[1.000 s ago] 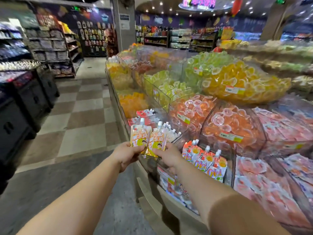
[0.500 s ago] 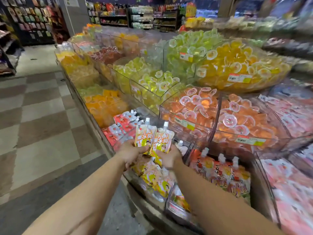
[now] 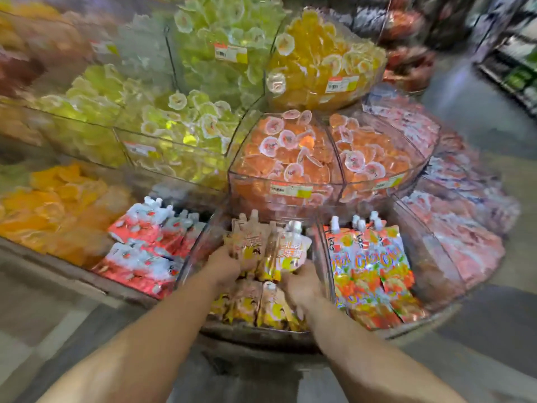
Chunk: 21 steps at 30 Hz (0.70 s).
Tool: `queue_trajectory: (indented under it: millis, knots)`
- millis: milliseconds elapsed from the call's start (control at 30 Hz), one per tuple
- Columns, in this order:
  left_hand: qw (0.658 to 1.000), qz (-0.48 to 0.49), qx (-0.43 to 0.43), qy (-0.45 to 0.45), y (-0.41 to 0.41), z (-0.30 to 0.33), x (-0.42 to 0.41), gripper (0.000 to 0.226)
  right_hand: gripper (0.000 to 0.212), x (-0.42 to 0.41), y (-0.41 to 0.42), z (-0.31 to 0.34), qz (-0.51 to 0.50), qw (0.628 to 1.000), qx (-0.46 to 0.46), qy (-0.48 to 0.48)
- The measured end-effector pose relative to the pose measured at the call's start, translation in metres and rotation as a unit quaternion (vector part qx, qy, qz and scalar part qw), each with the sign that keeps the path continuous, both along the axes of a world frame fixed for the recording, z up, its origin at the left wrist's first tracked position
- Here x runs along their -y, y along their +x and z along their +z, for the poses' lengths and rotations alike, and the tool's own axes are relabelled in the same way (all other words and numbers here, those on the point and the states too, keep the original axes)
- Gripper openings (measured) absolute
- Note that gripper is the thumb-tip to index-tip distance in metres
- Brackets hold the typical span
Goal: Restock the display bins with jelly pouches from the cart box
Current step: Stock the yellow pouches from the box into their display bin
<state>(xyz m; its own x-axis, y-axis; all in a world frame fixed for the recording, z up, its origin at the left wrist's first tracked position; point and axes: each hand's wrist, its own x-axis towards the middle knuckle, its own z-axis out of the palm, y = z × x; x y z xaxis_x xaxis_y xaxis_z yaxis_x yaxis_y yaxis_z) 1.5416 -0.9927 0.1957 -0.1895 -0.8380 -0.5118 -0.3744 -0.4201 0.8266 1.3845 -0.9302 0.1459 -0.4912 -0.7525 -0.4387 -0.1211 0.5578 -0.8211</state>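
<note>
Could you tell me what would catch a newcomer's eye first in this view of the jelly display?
Centre front, the left hand and right hand each grip a yellow jelly pouch over the clear middle bin, which already holds matching pouches. Right behind it a bin of orange jelly cups glows brightest, with green jelly cups stacked upper left. Red-and-white pouches and orange-patterned pouches flank the hands.

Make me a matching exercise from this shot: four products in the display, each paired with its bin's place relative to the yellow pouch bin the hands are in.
Things:
1. red pouches
2. orange pouches
3. orange jelly cups
4. yellow pouches

Places:
A. bin right of the hands
B. bin left of the hands
C. held by left hand and right hand
D. bin behind, one tier up

Pairs: 1-B, 2-A, 3-D, 4-C
</note>
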Motion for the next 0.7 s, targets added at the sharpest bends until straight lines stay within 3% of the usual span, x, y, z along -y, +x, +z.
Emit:
queue_trajectory:
  millis: [67, 133, 200, 300, 367, 467, 600, 700]
  knots:
    - [1.000, -0.005, -0.004, 0.020, 0.001, -0.009, 0.001, 0.048, 0.024, 0.003, -0.001, -0.006, -0.010, 0.999, -0.026, 0.022]
    - [1.000, -0.009, 0.004, 0.027, 0.002, -0.014, -0.002, 0.037, 0.023, 0.003, 0.007, 0.006, -0.039, 0.999, -0.029, 0.018]
    - [0.999, -0.007, 0.021, 0.026, 0.004, -0.015, -0.006, 0.022, 0.036, 0.004, 0.011, 0.010, -0.062, 0.998, -0.014, 0.005]
    - [0.999, -0.010, 0.029, 0.035, 0.007, -0.017, -0.008, 0.027, 0.066, 0.006, 0.015, 0.005, -0.076, 0.997, -0.005, 0.008]
    - [0.999, -0.012, 0.033, 0.030, 0.008, -0.021, -0.006, 0.040, 0.073, 0.002, 0.017, 0.008, -0.081, 0.997, -0.013, -0.001]
    - [0.999, -0.008, 0.037, 0.026, 0.009, -0.022, -0.009, 0.055, 0.068, -0.009, 0.017, 0.010, -0.067, 0.995, -0.068, -0.012]
    - [0.999, -0.001, 0.042, 0.012, 0.008, -0.020, -0.013, 0.044, 0.046, -0.014, 0.017, 0.013, -0.033, 0.990, -0.140, 0.005]
    - [0.999, 0.010, 0.033, 0.008, 0.007, -0.021, -0.014, 0.048, 0.043, -0.011, 0.016, 0.014, -0.010, 0.983, -0.180, 0.035]
